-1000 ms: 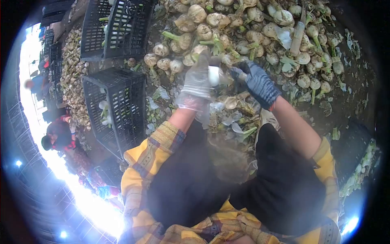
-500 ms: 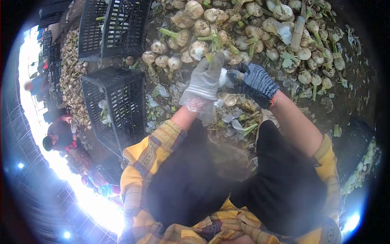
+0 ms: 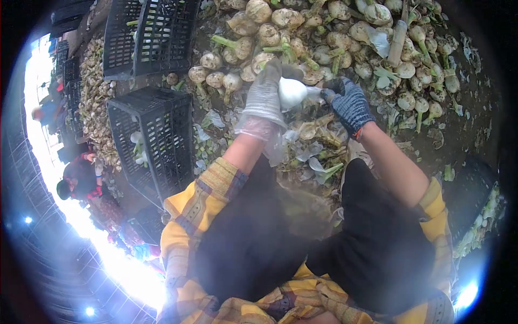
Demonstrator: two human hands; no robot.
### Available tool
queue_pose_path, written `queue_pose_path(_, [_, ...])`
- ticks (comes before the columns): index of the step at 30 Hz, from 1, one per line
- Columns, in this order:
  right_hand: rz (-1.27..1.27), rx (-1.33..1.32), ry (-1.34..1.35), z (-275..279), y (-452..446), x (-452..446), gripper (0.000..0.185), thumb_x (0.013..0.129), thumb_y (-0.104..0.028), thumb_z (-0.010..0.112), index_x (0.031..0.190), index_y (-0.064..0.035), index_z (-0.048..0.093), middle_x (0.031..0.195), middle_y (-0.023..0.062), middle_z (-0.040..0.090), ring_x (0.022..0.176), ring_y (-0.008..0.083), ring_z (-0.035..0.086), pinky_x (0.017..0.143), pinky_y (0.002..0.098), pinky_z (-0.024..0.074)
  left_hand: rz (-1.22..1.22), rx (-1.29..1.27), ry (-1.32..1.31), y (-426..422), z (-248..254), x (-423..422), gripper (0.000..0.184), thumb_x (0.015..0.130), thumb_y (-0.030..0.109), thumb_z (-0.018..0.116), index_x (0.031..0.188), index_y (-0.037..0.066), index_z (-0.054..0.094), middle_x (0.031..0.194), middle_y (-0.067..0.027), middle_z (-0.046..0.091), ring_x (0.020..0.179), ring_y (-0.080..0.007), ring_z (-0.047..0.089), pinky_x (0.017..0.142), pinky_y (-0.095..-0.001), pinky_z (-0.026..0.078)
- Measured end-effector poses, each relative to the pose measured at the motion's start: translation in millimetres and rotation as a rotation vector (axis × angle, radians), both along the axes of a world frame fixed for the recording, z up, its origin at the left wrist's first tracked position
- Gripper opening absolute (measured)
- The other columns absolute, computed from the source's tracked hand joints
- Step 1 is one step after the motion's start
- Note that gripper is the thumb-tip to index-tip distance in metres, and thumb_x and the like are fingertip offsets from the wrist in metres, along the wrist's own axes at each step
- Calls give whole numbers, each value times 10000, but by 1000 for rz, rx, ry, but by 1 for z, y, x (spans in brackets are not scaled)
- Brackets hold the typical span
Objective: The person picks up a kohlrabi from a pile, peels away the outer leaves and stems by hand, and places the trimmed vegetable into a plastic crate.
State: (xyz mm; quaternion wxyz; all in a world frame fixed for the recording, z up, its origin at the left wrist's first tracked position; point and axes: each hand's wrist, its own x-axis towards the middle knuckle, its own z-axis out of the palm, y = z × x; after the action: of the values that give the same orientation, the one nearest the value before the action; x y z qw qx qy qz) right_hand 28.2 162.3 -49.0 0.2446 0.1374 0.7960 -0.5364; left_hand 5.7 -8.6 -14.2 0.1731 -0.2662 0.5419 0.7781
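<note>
A smooth white bulb (image 3: 292, 93) lies between my hands, its pale stem pointing right. My left hand (image 3: 264, 97), in a whitish glove with a clear plastic cuff, is closed on the bulb from the left. My right hand (image 3: 348, 104), in a dark grey striped glove, has its fingers closed at the stem's end; whether it grips the stem or something small is hidden. Beyond both hands spreads a heap of soil-stained bulbs (image 3: 287, 19), some with green stems. Peeled skins and leaf scraps (image 3: 318, 132) lie below the hands.
Black slatted crates (image 3: 162, 135) stand at the left, one holding white bulbs with stems. Another crate (image 3: 168, 38) is above it. Farther left are a second bulb pile (image 3: 97, 102) and a person (image 3: 78, 178). A dark crate (image 3: 469, 194) with green stalks is at the right edge.
The white bulb, earlier mostly covered by my hands, now shows whole. My right hand has drawn a little to the right, toward the stem's end, and my left hand has shifted slightly left.
</note>
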Motion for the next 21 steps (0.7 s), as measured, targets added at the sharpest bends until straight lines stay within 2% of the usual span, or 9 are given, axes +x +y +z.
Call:
queue_pose_path(5, [-8, -82, -213, -16, 2, 1, 364, 843, -225, 565, 1104, 25, 527, 1010, 133, 608, 831, 206, 593, 745, 308, 481, 70, 103, -160, 0, 9, -4, 396, 888, 385, 477, 952, 0, 539, 850, -143, 606, 715, -240, 615, 636, -364, 532])
queue_pose_path(6, [-110, -403, -338, -9, 1, 0, 378, 851, -243, 554, 1124, 16, 518, 1040, 130, 593, 846, 211, 595, 766, 320, 486, 91, 149, -182, -1, 9, -5, 369, 883, 362, 497, 961, 4, 529, 852, -156, 606, 739, -257, 615, 681, -386, 528])
queue_pose_path(8, [-314, -1050, -579, 10, -2, 1, 406, 868, -279, 532, 1162, -2, 501, 1101, 125, 564, 876, 223, 599, 810, 345, 497, 88, 142, -209, 4, 15, -4, 421, 871, 405, 498, 943, -6, 558, 859, -140, 608, 665, -226, 614, 567, -339, 532])
queue_pose_path(9, [-285, -1189, -580, 10, -3, 2, 373, 869, -252, 540, 1161, -22, 506, 1118, 129, 546, 898, 219, 601, 849, 373, 499, 85, 139, -223, 7, 18, -4, 448, 864, 426, 499, 934, -11, 573, 863, -132, 609, 628, -210, 614, 509, -316, 535])
queue_pose_path(12, [-264, -1081, -522, 22, -14, -2, 289, 839, -171, 578, 1079, -10, 570, 1049, 90, 595, 860, 192, 595, 748, 328, 508, -11, 182, -169, 1, 14, -2, 446, 848, 417, 534, 974, -9, 575, 869, -134, 609, 654, -198, 619, 503, -317, 538])
queue_pose_path(14, [109, -629, -21, 3, -13, -2, 252, 830, -146, 579, 1035, 0, 592, 988, 84, 609, 806, 161, 588, 695, 296, 496, -135, -120, -98, 0, 6, 0, 398, 850, 375, 553, 1001, 8, 576, 870, -118, 607, 659, -182, 615, 493, -305, 533])
queue_pose_path(16, [140, -491, 64, -11, -10, 1, 226, 821, -126, 579, 1002, 7, 607, 923, 75, 619, 755, 134, 575, 648, 273, 480, -182, -248, -99, 0, -1, 2, 406, 857, 364, 551, 1069, 18, 541, 899, -115, 605, 698, -183, 618, 534, -307, 539])
queue_pose_path(18, [-157, -685, -259, 6, -12, -3, 209, 813, -111, 577, 977, 12, 617, 856, 66, 624, 708, 111, 555, 609, 258, 460, -152, -203, -178, -2, -3, 6, 478, 870, 384, 530, 1177, 21, 471, 957, -125, 602, 772, -200, 629, 625, -324, 554])
queue_pose_path(21, [-270, -575, -172, 15, -12, -6, 200, 814, -86, 561, 980, 13, 615, 809, 60, 623, 676, 99, 534, 594, 246, 449, -10, -72, -252, -5, -7, 4, 357, 890, 285, 512, 1179, 78, 471, 966, -98, 608, 797, -224, 627, 661, -395, 559])
